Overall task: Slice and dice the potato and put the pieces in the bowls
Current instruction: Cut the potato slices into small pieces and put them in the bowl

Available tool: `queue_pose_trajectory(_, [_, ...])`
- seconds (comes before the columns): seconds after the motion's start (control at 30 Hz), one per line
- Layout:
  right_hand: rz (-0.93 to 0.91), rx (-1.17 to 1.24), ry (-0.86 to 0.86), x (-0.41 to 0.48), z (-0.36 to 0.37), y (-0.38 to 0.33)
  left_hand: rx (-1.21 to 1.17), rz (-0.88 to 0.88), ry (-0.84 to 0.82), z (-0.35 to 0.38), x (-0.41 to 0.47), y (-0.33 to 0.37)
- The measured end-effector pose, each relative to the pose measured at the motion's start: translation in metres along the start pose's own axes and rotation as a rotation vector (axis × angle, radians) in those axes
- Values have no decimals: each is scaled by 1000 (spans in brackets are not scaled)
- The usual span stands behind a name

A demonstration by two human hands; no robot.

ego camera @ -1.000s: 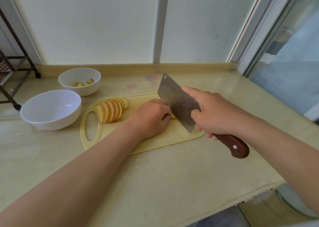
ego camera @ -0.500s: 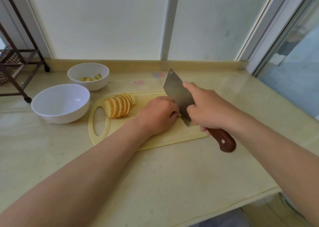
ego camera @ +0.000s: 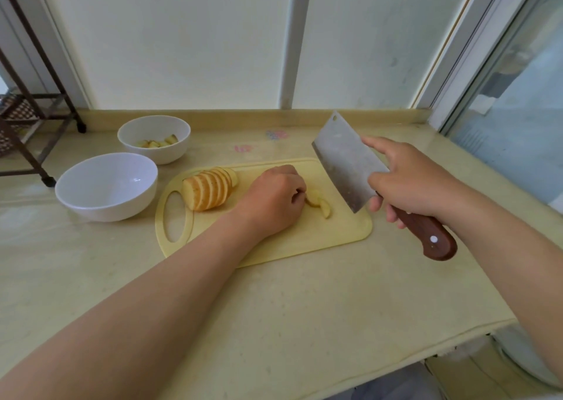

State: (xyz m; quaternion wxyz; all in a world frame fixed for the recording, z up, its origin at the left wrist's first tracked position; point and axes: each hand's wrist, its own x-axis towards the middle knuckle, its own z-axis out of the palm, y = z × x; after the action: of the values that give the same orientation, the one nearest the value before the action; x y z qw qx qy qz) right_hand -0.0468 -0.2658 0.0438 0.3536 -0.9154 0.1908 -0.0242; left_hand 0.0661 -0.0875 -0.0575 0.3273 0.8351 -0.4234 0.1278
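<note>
A yellow cutting board (ego camera: pixel 304 241) lies on the counter. At its left end sits a row of potato slices (ego camera: pixel 210 188) leaning together. My left hand (ego camera: pixel 271 200) rests curled on the board's middle, its fingertips on cut potato pieces (ego camera: pixel 320 206) that poke out to its right. My right hand (ego camera: pixel 408 180) grips a cleaver (ego camera: pixel 347 163) by its brown wooden handle, index finger along the blade, which is lifted off the board to the right of the pieces. An empty big white bowl (ego camera: pixel 106 186) and a smaller white bowl (ego camera: pixel 154 137) holding potato pieces stand left of the board.
A dark metal rack (ego camera: pixel 27 119) stands at the far left on the counter. A white wall with a raised ledge runs behind the bowls. A window is on the right. The counter's front edge drops off at the lower right.
The cleaver has lifted up and away to the right from beside my left hand, uncovering the cut potato pieces. My left hand has stayed on the board.
</note>
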Motion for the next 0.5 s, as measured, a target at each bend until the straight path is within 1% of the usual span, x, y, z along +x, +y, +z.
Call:
queue_pose_trajectory(0.07, [12,-11,-2,-4,-2,7,-11,-39,-61,-2,0,3])
queue_pose_trajectory(0.13, [22,-9,-9,-8,-2,13,12,-73,-185,-4,0,6])
queue_pose_trajectory(0.2, [31,0,-11,-12,-1,18,81,-68,-274,-6,1,10])
queue_pose_trajectory(0.27, [35,17,-12,-15,0,22,155,-35,-327,-5,2,12])
queue_pose_trajectory(0.4, [28,37,-28,-19,3,27,138,82,-320,0,3,10])
queue_pose_trajectory(0.5, [20,43,-29,-20,4,28,89,65,-291,1,3,7])
